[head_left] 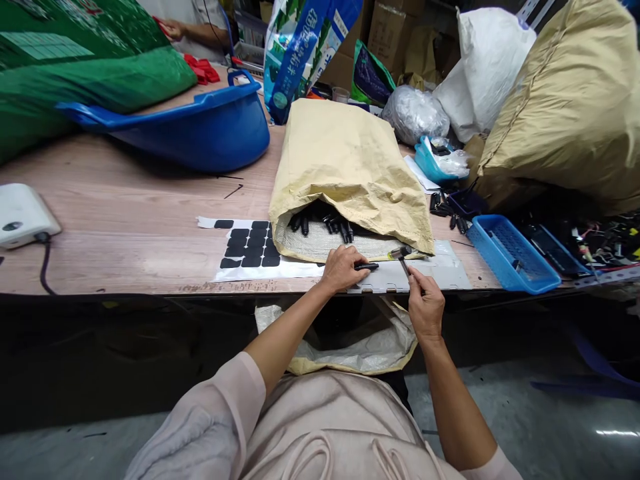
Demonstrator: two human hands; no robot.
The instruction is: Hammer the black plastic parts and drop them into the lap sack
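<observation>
My left hand (344,267) is closed on a small black cylindrical piece (367,266), holding it near the table's front edge. Gripped in my right hand (425,300) is a small hammer (401,253), its dark head up and to the right of the piece, apart from it. Just beyond both hands lies a yellowish woven sack (345,147), its mouth facing me, with several similar black pieces (345,228) inside. Under the hands is a grey flat plate (445,273). To the left, a white sheet (295,270) carries rows of black rounded stickers (253,243).
A blue basin (200,137) stands at the back left, a white device (25,217) with a cable at far left. A blue basket (513,257) sits right. Full sacks (570,107) crowd the back right. An open sack (350,350) hangs below the edge. Another person's hand (173,30) shows behind.
</observation>
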